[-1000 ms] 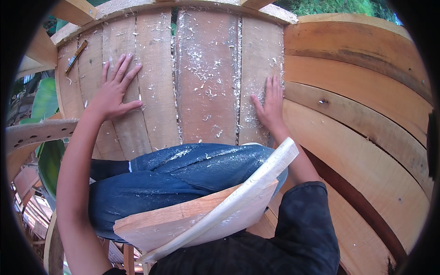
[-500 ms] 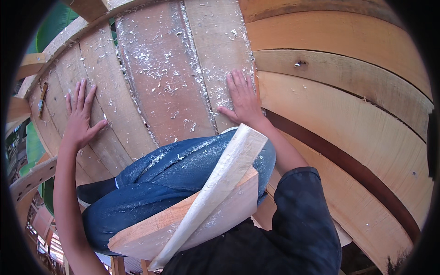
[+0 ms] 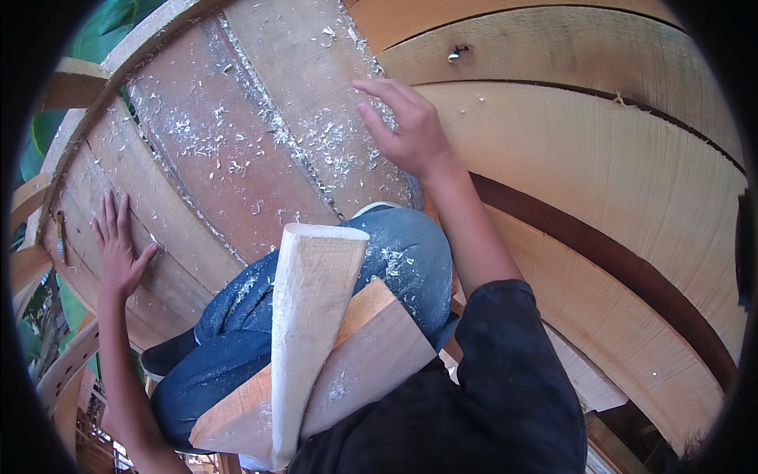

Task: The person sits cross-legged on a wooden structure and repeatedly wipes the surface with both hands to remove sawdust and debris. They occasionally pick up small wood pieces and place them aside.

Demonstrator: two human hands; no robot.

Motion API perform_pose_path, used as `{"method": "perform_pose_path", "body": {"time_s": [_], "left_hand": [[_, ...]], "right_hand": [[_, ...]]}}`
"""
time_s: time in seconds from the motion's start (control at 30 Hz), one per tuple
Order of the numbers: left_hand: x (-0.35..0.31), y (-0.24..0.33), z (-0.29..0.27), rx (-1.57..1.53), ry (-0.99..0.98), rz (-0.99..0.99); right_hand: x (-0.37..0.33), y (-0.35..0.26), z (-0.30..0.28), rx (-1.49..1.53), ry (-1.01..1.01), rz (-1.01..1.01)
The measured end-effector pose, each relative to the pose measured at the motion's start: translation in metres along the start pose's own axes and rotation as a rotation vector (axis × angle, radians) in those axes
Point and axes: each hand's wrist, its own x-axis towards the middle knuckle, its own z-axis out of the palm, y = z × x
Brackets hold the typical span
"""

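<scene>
My left hand lies flat on the light planks at the left, fingers spread. My right hand is lifted above the right edge of the shaving-strewn planks, its fingers slightly bent and the thumb apart, with nothing in it. A pale, tapered piece of wood rests across my lap, its wide end toward the planks. Beneath it is a thicker wooden block with a sawn edge. Neither hand touches these two pieces. Wood shavings stick to my jeans.
Curled shavings cover the reddish plank and its neighbour. Curved boards with a dark gap rise at the right. Frame timbers jut out at the left, beside a narrow brownish stick. Green leaves show beyond.
My right hand has risen off the planks, its fingers now bent. The tapered wood on my lap has swung more upright in view. The left hand stays flat on the planks as the view shifts.
</scene>
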Motion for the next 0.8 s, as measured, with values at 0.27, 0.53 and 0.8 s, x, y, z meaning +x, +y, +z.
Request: {"method": "perform_pose_path", "body": {"time_s": [0.27, 0.53, 0.8], "left_hand": [[0.004, 0.000, 0.002, 0.006, 0.004, 0.003], [0.004, 0.002, 0.002, -0.002, -0.011, -0.002], [0.003, -0.003, 0.008, 0.009, -0.031, -0.015]], "right_hand": [[-0.111, -0.029, -0.038, 0.428, 0.144, 1.019], [-0.202, -0.024, -0.037, 0.236, 0.070, 1.105], [-0.236, -0.025, -0.034, -0.117, -0.142, 0.972]]}}
